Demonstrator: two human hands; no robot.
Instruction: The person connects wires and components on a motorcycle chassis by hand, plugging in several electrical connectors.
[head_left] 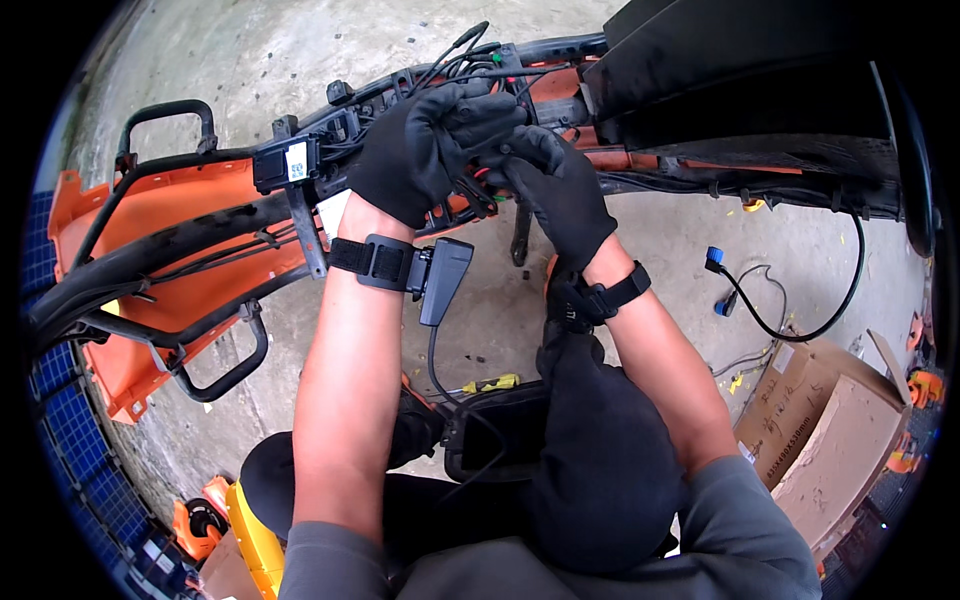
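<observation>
Both my hands wear black gloves and work among the cables of a black tubular vehicle frame (160, 230) with orange panels (140, 350). My left hand (410, 145) is over the wiring (470, 60), fingers curled, with what they hold hidden. My right hand (555, 190) is just right of it, fingers pinched at a small dark piece beside a short red bit (482, 171); I cannot make out what it is. A black module with a pale label (272, 170) is fixed on the frame left of my hands.
A large black panel (740, 80) spans the upper right. A hanging cable ends in a blue plug (714, 258). A cardboard box (830, 450) lies lower right, yellow scraps (490, 383) on the concrete floor (680, 280), and a yellow part (255, 530) at lower left.
</observation>
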